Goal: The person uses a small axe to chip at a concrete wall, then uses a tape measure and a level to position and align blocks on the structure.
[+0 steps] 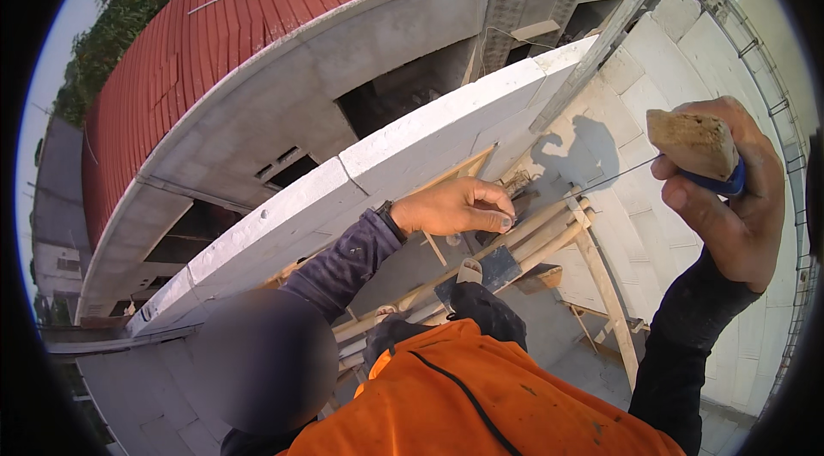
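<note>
A short wooden block (692, 144) with blue cord or banding wound about it is gripped in my right hand (738, 199), raised at the right beside the white block wall. From it a thin dark string (614, 178) runs down and left toward my other hand. My left hand (459, 207), in a dark sleeve with a band at the wrist, reaches across the middle with thumb and forefinger pinched together at the string's left end. The exact contact there is too fine to see. A round blurred patch covers part of the left arm's area.
A white block wall (438, 134) crosses the middle; another (657, 237) rises at the right. An upright timber (609, 36) stands at their corner. Below, my sandalled feet (469, 270) are on scaffold poles (536, 233) and boards, high above the floor. A red-roofed building (257, 18) lies beyond.
</note>
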`<action>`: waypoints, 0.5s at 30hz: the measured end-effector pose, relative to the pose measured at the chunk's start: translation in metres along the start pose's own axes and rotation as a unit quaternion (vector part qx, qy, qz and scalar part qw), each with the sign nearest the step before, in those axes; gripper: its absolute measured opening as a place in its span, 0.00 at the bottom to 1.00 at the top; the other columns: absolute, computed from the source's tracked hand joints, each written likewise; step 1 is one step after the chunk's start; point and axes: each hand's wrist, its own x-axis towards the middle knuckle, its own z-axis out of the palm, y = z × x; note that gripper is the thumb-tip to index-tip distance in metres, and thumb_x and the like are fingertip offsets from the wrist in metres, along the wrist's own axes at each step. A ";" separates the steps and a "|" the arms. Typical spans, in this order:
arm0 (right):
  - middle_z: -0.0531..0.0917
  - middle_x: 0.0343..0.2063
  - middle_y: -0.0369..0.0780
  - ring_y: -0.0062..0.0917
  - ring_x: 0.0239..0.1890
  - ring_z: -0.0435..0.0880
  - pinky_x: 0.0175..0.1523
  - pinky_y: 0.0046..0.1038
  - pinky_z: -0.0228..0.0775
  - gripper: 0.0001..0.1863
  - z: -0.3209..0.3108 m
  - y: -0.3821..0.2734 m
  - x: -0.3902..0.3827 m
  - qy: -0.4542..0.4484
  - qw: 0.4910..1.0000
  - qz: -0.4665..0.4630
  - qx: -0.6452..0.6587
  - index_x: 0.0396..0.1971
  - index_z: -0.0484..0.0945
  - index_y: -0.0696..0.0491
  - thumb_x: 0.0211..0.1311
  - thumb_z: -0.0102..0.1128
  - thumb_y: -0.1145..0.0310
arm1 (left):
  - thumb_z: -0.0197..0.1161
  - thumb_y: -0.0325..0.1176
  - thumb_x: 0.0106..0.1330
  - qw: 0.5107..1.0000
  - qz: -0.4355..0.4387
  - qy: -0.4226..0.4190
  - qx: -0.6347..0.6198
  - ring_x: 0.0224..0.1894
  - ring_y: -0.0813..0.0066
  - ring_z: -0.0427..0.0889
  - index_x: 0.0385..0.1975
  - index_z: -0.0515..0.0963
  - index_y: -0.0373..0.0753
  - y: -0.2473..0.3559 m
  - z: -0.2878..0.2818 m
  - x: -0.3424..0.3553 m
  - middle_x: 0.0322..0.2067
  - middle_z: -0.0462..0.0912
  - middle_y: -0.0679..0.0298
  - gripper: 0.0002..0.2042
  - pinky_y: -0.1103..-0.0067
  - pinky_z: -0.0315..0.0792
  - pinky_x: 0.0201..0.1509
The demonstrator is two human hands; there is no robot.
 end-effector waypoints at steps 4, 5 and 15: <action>0.84 0.42 0.40 0.28 0.43 0.91 0.52 0.31 0.85 0.28 -0.017 0.027 0.051 -0.024 0.990 -0.126 -0.058 0.57 0.80 0.56 0.64 0.78 0.55 | 0.66 0.37 0.79 0.998 -0.016 0.044 -0.037 0.49 0.77 0.83 0.53 0.85 0.38 0.009 -0.022 0.020 0.44 0.88 0.68 0.12 0.74 0.75 0.60; 0.85 0.43 0.40 0.27 0.44 0.91 0.54 0.32 0.85 0.29 -0.022 0.033 0.061 -0.028 0.990 -0.121 -0.061 0.59 0.79 0.55 0.65 0.78 0.55 | 0.66 0.37 0.79 0.997 -0.013 0.059 -0.043 0.50 0.76 0.83 0.54 0.85 0.38 0.009 -0.029 0.023 0.45 0.88 0.67 0.12 0.73 0.75 0.60; 0.89 0.42 0.45 0.32 0.43 0.93 0.46 0.33 0.89 0.23 -0.107 0.072 0.156 0.003 0.990 -0.055 -0.131 0.57 0.82 0.57 0.66 0.76 0.65 | 0.72 0.47 0.65 0.795 -0.190 0.328 0.473 0.83 0.41 0.50 0.78 0.65 0.44 -0.096 -0.129 0.030 0.78 0.65 0.54 0.41 0.48 0.52 0.83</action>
